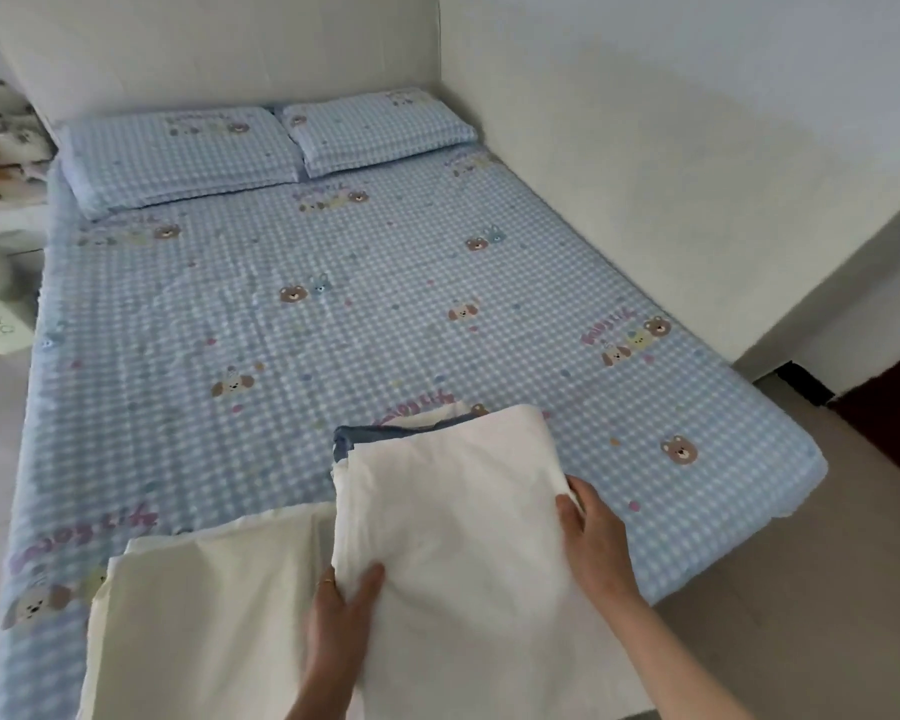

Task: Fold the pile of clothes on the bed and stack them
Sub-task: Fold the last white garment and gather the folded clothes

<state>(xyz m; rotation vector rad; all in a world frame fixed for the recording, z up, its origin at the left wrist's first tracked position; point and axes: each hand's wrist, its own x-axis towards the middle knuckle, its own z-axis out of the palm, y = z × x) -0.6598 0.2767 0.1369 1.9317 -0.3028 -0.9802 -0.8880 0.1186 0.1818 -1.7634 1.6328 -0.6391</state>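
1. The left hand [336, 621] is gripping the near-left edge of the white folded garment [453, 517]: the thumb is lying on top of the cloth, and the other fingers are curling under the edge, out of sight. A ring is showing on one finger.
2. The right hand [596, 537] is holding the right edge of the same garment. Its fingers are lying close together along the edge, with the tips tucking into the cloth; whether they are pinching a layer cannot be told.
3. The white folded garment is sitting between the two hands, at the near edge of the bed [333, 314], right of centre.
4. A blue garment [365, 436] is showing beneath the white garment's far-left corner, and a strip of another pale cloth is showing at the far edge.
5. A cream folded cloth [204, 610] is lying flat just to the left, with its right edge running under or against the white garment.
6. The bed is carrying a blue checked sheet printed with bears and dogs.
7. Two pillows [178, 153] in the same print are lying side by side at the far end, against the pale headboard [219, 49].
8. A white wall [671, 148] is running along the right side of the bed.
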